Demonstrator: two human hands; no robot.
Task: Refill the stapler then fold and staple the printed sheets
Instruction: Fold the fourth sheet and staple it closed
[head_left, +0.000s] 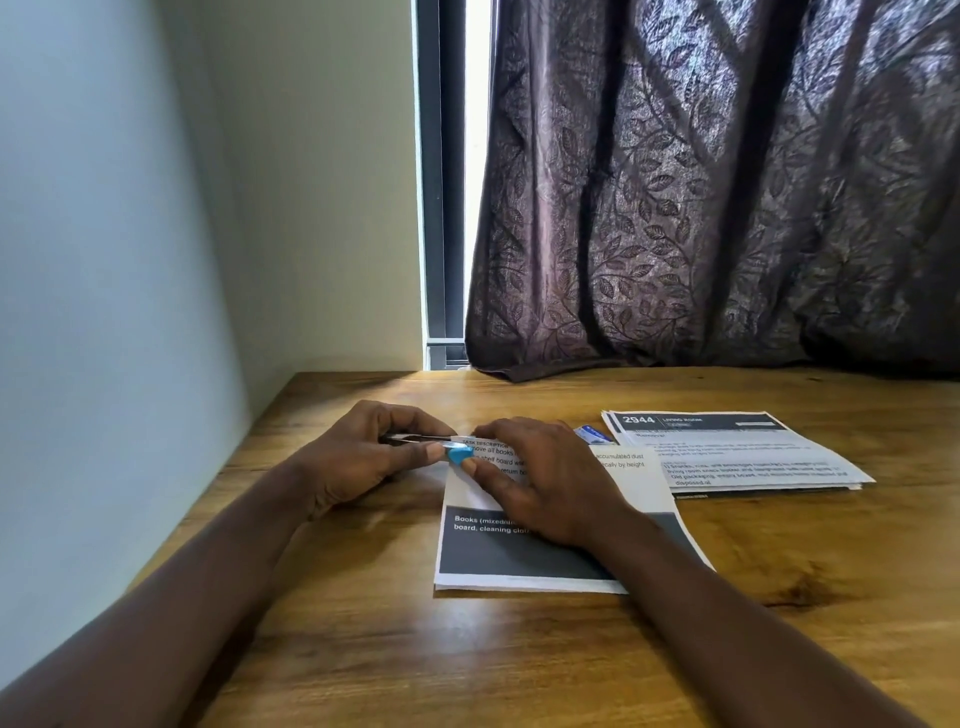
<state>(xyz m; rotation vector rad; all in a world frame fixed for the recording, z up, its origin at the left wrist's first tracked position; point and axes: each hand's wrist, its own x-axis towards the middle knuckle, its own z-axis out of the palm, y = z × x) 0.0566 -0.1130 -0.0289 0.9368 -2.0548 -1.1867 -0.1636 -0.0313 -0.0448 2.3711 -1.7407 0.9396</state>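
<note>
Head view looks down on a wooden table (467, 649), where the left hand (358, 457) is curled round a small stapler (460, 455), thumb along its near side and fingers over the top. The stapler has a slim silvery metal upper arm and a bright blue plastic nose, and only that nose and a strip of the metal show past the fingers. Its nose sits at the far left corner of a folded printed sheet (470, 493), which is white with black text and a broad dark grey band across its near part. Just right of the grip, the right hand (540, 483) lies flat on this sheet with fingers extended, pressing the paper down, fingertips close beside the blue nose. Beyond that hand's knuckles a small blue staple box (592, 434) peeks out on the table. Farther right of the grip lies a stack of printed sheets (737, 452) headed "2944". Behind the table hangs a dark leaf-patterned curtain (727, 182).
</note>
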